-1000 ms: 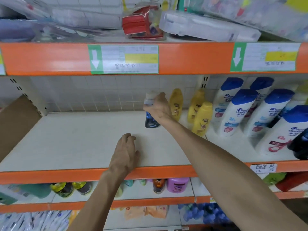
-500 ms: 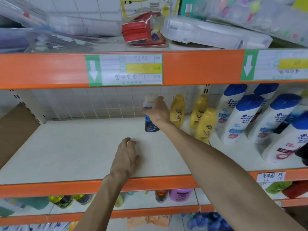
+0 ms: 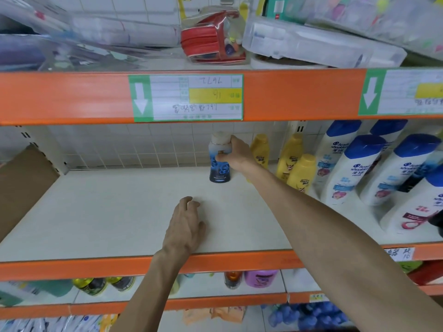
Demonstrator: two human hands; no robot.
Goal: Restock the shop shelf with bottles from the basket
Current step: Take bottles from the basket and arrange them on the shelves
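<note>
A dark blue bottle (image 3: 220,167) with a pale cap stands at frame centre. Yellow bottles (image 3: 302,173) and white, blue-capped bottles (image 3: 350,168) fill the right, behind orange shelf edging (image 3: 72,268).

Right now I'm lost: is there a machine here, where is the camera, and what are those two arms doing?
No machine: these are a person's two bare arms, seen from a camera worn on the head, looking forward and down. The right hand grips a blue bottle standing upright near the back of the pale shelf. The left hand rests open near the shelf's front edge, holding nothing. To the right stand yellow bottles and white bottles with blue caps. The basket is out of view.
</note>
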